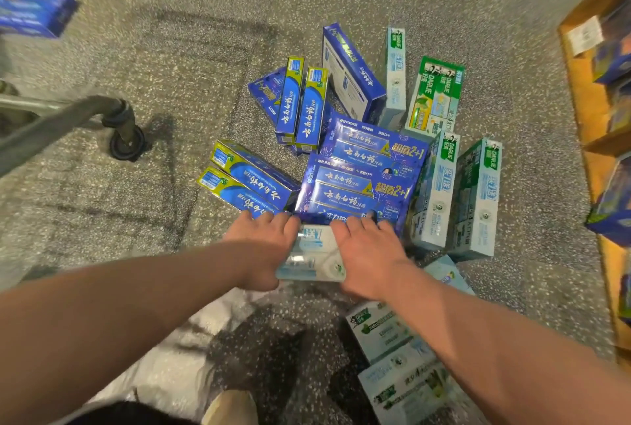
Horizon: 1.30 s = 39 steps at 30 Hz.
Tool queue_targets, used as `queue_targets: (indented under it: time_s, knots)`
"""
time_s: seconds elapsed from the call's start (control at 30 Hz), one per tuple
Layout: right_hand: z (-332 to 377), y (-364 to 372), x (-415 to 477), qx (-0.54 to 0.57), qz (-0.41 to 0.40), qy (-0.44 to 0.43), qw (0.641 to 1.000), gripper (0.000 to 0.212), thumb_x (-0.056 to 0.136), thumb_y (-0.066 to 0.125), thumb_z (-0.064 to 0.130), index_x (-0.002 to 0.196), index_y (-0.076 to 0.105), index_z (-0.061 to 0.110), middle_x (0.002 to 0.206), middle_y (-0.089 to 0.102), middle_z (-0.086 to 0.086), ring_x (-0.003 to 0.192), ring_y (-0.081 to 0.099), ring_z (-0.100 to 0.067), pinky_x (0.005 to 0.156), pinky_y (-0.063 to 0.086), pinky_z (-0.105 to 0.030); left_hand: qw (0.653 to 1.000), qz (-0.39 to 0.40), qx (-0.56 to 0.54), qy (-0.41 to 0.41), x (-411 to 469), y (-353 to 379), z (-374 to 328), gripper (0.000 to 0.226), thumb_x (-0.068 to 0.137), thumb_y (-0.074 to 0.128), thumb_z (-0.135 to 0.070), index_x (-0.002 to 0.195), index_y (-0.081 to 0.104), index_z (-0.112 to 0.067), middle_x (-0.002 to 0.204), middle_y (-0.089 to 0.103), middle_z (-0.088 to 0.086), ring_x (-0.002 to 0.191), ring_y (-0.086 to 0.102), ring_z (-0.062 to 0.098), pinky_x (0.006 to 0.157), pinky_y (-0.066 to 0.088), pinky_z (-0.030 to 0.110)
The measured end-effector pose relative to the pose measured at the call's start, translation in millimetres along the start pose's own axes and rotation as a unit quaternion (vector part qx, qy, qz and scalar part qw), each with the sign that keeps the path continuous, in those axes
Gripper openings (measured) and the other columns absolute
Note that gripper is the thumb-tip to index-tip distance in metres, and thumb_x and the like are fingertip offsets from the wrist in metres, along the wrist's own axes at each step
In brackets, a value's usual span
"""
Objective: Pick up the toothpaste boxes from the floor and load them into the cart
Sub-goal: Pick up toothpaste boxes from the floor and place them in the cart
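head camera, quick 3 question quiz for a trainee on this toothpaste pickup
1. True or false: the left hand and the right hand both touch the same pale box.
2. On which side of the box pile is the cart wheel? A) the person's left B) the person's right C) under the pile
3. What colour are the two big packs just beyond the fingertips?
Key: 1 true; 2 A; 3 blue
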State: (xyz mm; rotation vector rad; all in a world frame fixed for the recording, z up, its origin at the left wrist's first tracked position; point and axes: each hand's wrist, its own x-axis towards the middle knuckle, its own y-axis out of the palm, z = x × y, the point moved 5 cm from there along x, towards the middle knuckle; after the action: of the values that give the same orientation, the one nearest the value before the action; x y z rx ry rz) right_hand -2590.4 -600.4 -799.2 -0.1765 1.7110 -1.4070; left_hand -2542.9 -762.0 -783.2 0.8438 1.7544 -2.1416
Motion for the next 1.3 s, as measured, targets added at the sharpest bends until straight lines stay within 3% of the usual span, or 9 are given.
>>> queue_targets:
  time_s: [0.2, 0.4, 0.53, 0.63, 0.73, 0.87, 0.97, 1.1, 1.3]
  knots:
    - [23, -195, -86, -0.017, -0.031, -0.029, 0.999, 0.099, 0.068, 0.077, 0.059, 0.143, 0.024, 0.022, 0.134, 0.044, -0.003, 0.124, 0.045, -0.026, 0.104, 0.036, -0.049, 0.998, -0.039, -0.024, -0.046, -126, -162, 52, 0.081, 0.071, 0.072, -0.051, 0.134, 0.031, -0.020, 0.129, 0.049, 0.001, 0.119, 0.053, 0.024, 0.093, 0.044, 0.043]
    - [68, -421, -208, -0.040, -0.097, -0.079, 0.991, 0.087, 0.061, 0.079, 0.054, 0.129, 0.036, 0.022, 0.121, 0.051, -0.002, 0.115, 0.052, -0.026, 0.094, 0.041, -0.047, 0.993, -0.062, -0.040, -0.095, -301, -347, 105, 0.081, 0.070, 0.066, -0.055, 0.135, 0.031, -0.022, 0.125, 0.052, 0.000, 0.115, 0.057, 0.022, 0.096, 0.045, 0.042]
    - [114, -568, -287, -0.063, -0.137, -0.116, 0.982, 0.081, 0.064, 0.073, 0.062, 0.126, 0.040, 0.022, 0.120, 0.054, -0.003, 0.113, 0.056, -0.027, 0.092, 0.042, -0.046, 0.986, -0.095, -0.039, -0.128, -429, -465, 144, 0.079, 0.070, 0.068, -0.056, 0.134, 0.033, -0.024, 0.122, 0.054, -0.002, 0.113, 0.059, 0.021, 0.093, 0.044, 0.040]
    - [155, -663, -332, -0.076, -0.162, -0.137, 0.974, 0.088, 0.062, 0.071, 0.072, 0.129, 0.040, 0.023, 0.121, 0.055, -0.003, 0.113, 0.057, -0.028, 0.090, 0.044, -0.046, 0.981, -0.123, -0.030, -0.144, -516, -533, 178, 0.081, 0.066, 0.068, -0.056, 0.133, 0.036, -0.024, 0.122, 0.056, -0.002, 0.113, 0.061, 0.022, 0.091, 0.046, 0.039]
    - [202, -740, -367, -0.108, -0.206, -0.149, 0.961, 0.090, 0.058, 0.074, 0.069, 0.129, 0.041, 0.024, 0.122, 0.057, -0.001, 0.113, 0.059, -0.026, 0.088, 0.047, -0.045, 0.974, -0.146, -0.017, -0.173, -593, -577, 214, 0.083, 0.063, 0.070, -0.061, 0.130, 0.039, -0.023, 0.121, 0.058, -0.001, 0.111, 0.063, 0.025, 0.089, 0.050, 0.040]
    - [275, -813, -395, -0.124, -0.263, -0.154, 0.944, 0.085, 0.058, 0.071, 0.070, 0.123, 0.044, 0.024, 0.118, 0.059, -0.002, 0.109, 0.062, -0.028, 0.084, 0.049, -0.043, 0.965, -0.174, -0.002, -0.197, -683, -606, 266, 0.084, 0.058, 0.069, -0.066, 0.124, 0.041, -0.023, 0.120, 0.059, 0.001, 0.112, 0.063, 0.027, 0.092, 0.053, 0.042]
    - [337, -842, -403, -0.128, -0.287, -0.151, 0.937, 0.084, 0.055, 0.072, 0.068, 0.121, 0.046, 0.025, 0.115, 0.060, -0.002, 0.107, 0.063, -0.029, 0.082, 0.049, -0.042, 0.959, -0.192, 0.005, -0.208, -743, -604, 305, 0.092, 0.049, 0.050, -0.076, 0.125, 0.042, -0.024, 0.119, 0.061, -0.001, 0.111, 0.064, 0.025, 0.091, 0.053, 0.043]
    - [419, -854, -400, -0.114, -0.298, -0.155, 0.935, 0.087, 0.053, 0.072, 0.066, 0.125, 0.045, 0.024, 0.119, 0.060, -0.002, 0.111, 0.061, -0.028, 0.086, 0.048, -0.043, 0.957, -0.188, 0.031, -0.220, -800, -573, 353, 0.083, 0.061, 0.070, -0.067, 0.126, 0.040, -0.025, 0.117, 0.059, -0.003, 0.111, 0.063, 0.023, 0.089, 0.050, 0.039]
    - [513, -826, -356, -0.100, -0.258, -0.185, 0.943, 0.090, 0.055, 0.073, 0.069, 0.126, 0.041, 0.023, 0.122, 0.057, -0.003, 0.115, 0.058, -0.028, 0.092, 0.047, -0.044, 0.963, -0.135, 0.008, -0.233, -834, -494, 410, 0.087, 0.066, 0.068, -0.075, 0.131, 0.038, -0.027, 0.112, 0.056, -0.006, 0.100, 0.059, 0.018, 0.086, 0.050, 0.038]
